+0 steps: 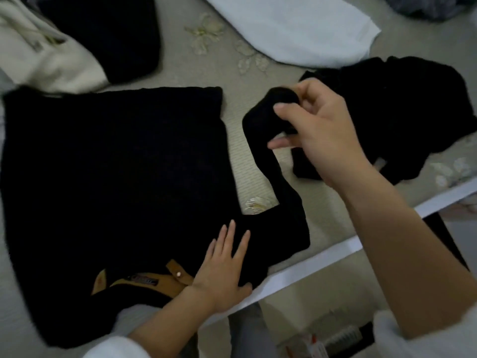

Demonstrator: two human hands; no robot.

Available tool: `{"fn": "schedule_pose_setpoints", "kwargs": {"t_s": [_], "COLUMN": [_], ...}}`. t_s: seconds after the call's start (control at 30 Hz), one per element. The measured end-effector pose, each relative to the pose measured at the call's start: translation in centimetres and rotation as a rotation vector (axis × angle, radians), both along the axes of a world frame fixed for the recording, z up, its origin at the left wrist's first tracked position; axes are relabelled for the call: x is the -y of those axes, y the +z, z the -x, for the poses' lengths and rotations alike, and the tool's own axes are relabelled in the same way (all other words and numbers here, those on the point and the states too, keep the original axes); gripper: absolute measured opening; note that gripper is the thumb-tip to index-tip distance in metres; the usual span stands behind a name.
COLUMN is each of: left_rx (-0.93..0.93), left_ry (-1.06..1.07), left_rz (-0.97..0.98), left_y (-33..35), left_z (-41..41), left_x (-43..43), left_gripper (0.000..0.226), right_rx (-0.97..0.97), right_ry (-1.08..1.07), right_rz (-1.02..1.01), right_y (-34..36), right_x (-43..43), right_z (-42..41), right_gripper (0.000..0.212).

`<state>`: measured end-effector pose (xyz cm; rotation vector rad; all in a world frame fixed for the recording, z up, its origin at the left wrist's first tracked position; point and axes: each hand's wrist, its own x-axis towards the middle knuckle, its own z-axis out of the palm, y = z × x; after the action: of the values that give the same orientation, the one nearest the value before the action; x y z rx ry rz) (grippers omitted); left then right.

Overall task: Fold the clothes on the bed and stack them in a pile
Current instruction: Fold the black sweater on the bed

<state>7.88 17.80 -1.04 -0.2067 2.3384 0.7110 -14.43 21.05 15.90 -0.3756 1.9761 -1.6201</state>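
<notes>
The left hand [222,270] is laid flat, fingers straight and spread, on the shoulder of a black sweater [116,164] spread out on the bed [196,68]. Its sleeve [268,140] is pinched near the cuff between the thumb and curled fingers of the right hand [322,133] and held lifted. Just beyond that hand a crumpled black garment [402,107] is seen, with a white garment [296,29] further off. The bed is covered in pale embroidered fabric
</notes>
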Motion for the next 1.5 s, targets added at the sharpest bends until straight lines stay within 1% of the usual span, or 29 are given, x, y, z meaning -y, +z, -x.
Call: {"fn": "schedule_pose_setpoints", "kwargs": {"t_s": [0.07,0.23,0.27,0.3,0.37,0.4,0.43,0.5,0.57,0.63,0.73,0.8,0.87,0.9,0.93,0.97,1.0,1.03,1.1,1.17,1.2,1.23,1.27,1.3,1.33,1.37,1.4,1.47,1.5], "left_rx": [-0.023,-0.042,-0.054,-0.077,-0.125,-0.131,-0.127,-0.114,-0.109,-0.071,0.0,0.066,0.164,0.195,0.177,0.109,0.026,-0.057,-0.238,-0.395,-0.405,-0.359,-0.271,-0.17,-0.074,-0.008,0.013,-0.04,-0.066], "left_ry": [0.005,0.025,0.038,0.052,0.065,0.053,0.027,-0.051,-0.144,-0.229,-0.262,-0.235,-0.201,-0.179,-0.142,-0.069,0.031,0.148,0.357,0.429,0.415,0.377,0.32,0.257,0.181,0.092,0.008,-0.102,-0.117], "left_rz": [-0.116,-0.237,-0.259,-0.279,-0.31,-0.326,-0.343,-0.361,-0.373,-0.406,-0.476,-0.549,-0.636,-0.679,-0.721,-0.744,-0.723,-0.636,-0.359,-0.098,-0.008,0.048,0.066,0.064,0.069,0.093,0.13,0.203,0.208], "left_y": [0.5,1.0,1.0,1.0,0.9,0.7,0.6,0.2,-0.1,-0.3,-0.2,0.2,0.7,1.1,1.6,2.0,2.3,2.4,2.2,1.8,1.6,1.3,1.2,1.0,0.9,0.9,1.0,1.1,1.2], "left_z": [-1.0,-2.9,-3.2,-3.5,-4.1,-4.3,-4.6,-5.0,-5.1,-5.3,-5.7,-6.0,-6.3,-6.4,-6.4,-6.5,-6.7,-6.9,-7.4,-8.2,-8.8,-9.6,-10.4,-11.3,-12.2,-13.1,-13.9,-15.3,-15.9], "left_x": [1.3,3.0,3.2,3.5,4.0,4.3,4.5,5.0,5.3,5.5,5.8,5.8,6.1,6.4,6.8,7.2,7.7,8.5,10.7,13.6,14.9,16.0,16.8,17.4,17.8,17.9,17.8,17.1,16.6], "left_gripper": [0.097,0.094,0.092,0.091,0.088,0.088,0.087,0.087,0.085,0.083,0.083,0.084,0.078,0.069,0.056,0.041,0.028,0.025,0.029,0.033,0.039,0.047,0.057,0.065,0.072,0.075,0.075,0.064,0.059], "right_rx": [0.05,0.141,0.157,0.167,0.119,0.064,0.002,-0.09,-0.095,-0.052,-0.015,-0.051,-0.094,-0.098,-0.095,-0.094,-0.104,-0.13,-0.189,-0.189,-0.17,-0.161,-0.198,-0.295,-0.424,-0.544,-0.629,-0.682,-0.649], "right_ry": [0.043,0.173,0.235,0.32,0.484,0.527,0.523,0.421,0.344,0.336,0.441,0.546,0.584,0.584,0.585,0.592,0.597,0.596,0.591,0.646,0.721,0.828,0.954,1.082,1.18,1.233,1.259,1.319,1.364], "right_rz": [0.04,0.192,0.186,0.145,-0.023,-0.115,-0.196,-0.345,-0.514,-0.688,-0.882,-0.958,-0.977,-0.971,-0.962,-0.954,-0.951,-0.944,-0.9,-0.824,-0.798,-0.797,-0.833,-0.898,-0.954,-0.988,-1.007,-1.036,-1.038], "right_y": [0.0,-0.4,-0.7,-1.2,-2.9,-4.0,-5.4,-8.4,-11.3,-13.5,-15.3,-16.0,-16.7,-16.9,-17.0,-17.0,-17.0,-16.8,-16.0,-15.2,-14.8,-14.6,-14.7,-15.1,-15.4,-15.8,-16.0,-16.1,-16.0], "right_x": [5.2,18.9,21.0,22.7,24.5,24.5,24.0,21.2,16.7,11.4,4.9,2.2,0.7,0.2,-0.2,-0.4,-0.5,-0.6,-0.4,0.2,0.5,0.7,0.8,0.8,0.7,0.7,0.8,0.7,0.6], "right_z": [-1.3,-5.0,-5.8,-6.5,-7.4,-7.7,-7.8,-7.8,-7.7,-8.0,-10.1,-12.2,-13.9,-14.5,-14.9,-15.2,-15.4,-15.5,-16.1,-17.4,-18.2,-19.2,-20.2,-21.1,-21.8,-22.3,-22.6,-22.8,-22.7], "right_gripper": [0.016,0.005,0.009,0.02,0.046,0.052,0.053,0.045,0.03,0.014,0.022,0.017,0.014,0.013,0.013,0.014,0.014,0.016,0.021,0.027,0.035,0.044,0.052,0.058,0.058,0.052,0.043,0.031,0.029]}}
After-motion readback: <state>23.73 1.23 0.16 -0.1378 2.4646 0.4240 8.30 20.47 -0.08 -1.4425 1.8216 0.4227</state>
